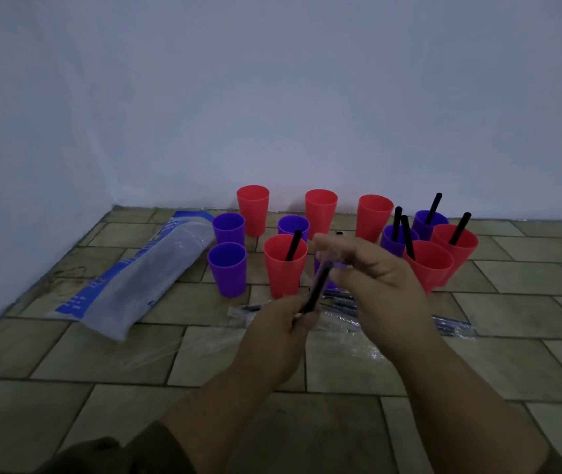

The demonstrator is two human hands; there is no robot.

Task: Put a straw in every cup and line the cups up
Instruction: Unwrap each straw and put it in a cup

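left hand (283, 325): pinches black straw (318, 287) low
right hand (378, 285): curled at straw top, grip unclear
floor (67, 354): tan tiles; white wall (272, 97)

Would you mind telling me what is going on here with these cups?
A person is fitting straws into red and purple cups on a tiled floor. The left hand pinches the lower end of a black straw; the right hand is at its upper end, too blurred to judge its grip. Five cups plainly hold straws, among them the near red cup; six stand empty. Wrapped straws lie by the hands.
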